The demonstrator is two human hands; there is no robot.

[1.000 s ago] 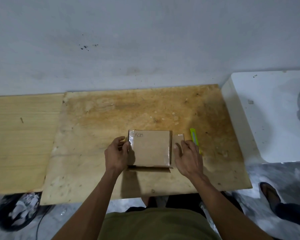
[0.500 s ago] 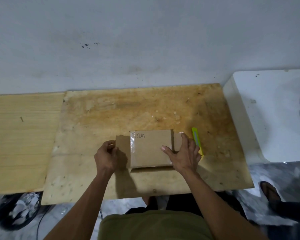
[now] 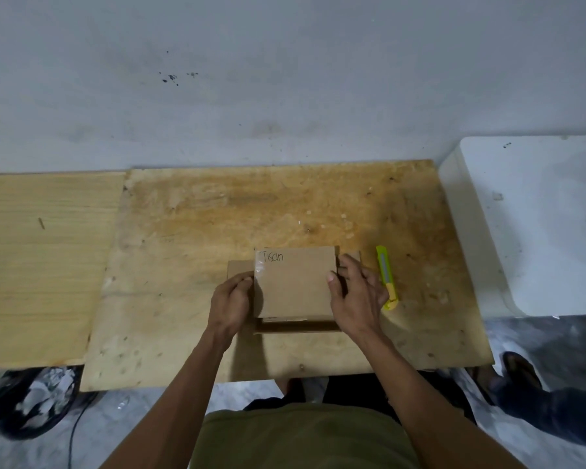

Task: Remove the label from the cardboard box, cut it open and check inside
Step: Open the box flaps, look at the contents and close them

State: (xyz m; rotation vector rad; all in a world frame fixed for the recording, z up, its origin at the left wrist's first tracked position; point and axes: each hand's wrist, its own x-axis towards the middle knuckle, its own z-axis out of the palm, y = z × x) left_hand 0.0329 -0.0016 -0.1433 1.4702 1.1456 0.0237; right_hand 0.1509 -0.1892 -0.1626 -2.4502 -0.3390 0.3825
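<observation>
- Squarely between the person's two hands sits the cardboard box (image 3: 295, 282), flat on the stained plywood board (image 3: 190, 231), its top panel marked "Tisan" by the far left corner.
- Both forearms reach forward from the bottom of the view and draw slightly together toward the box, wrists low over the board.
- At the box's left edge, the left hand (image 3: 229, 299) is knuckles up, its fingers curled loosely and closed round the edge of a side flap (image 3: 239, 268) that lies folded out flat beyond the fingertips.
- On the opposite side, the right hand (image 3: 357, 296) is spread wider: its thumb (image 3: 334, 282) presses on the top panel near the right edge, while the other fingers drape, partly opened, over the right side and the flap sticking out there.
- Just beyond the right hand's outer fingers, a yellow-green utility knife (image 3: 386, 277) lies on the board, apart from the hand and untouched.
- Below the heels of both hands, a narrow front flap (image 3: 295, 327) shows along the box's near edge.
- Whether anything lies inside the box cannot be told, since the top panel covers it.
</observation>
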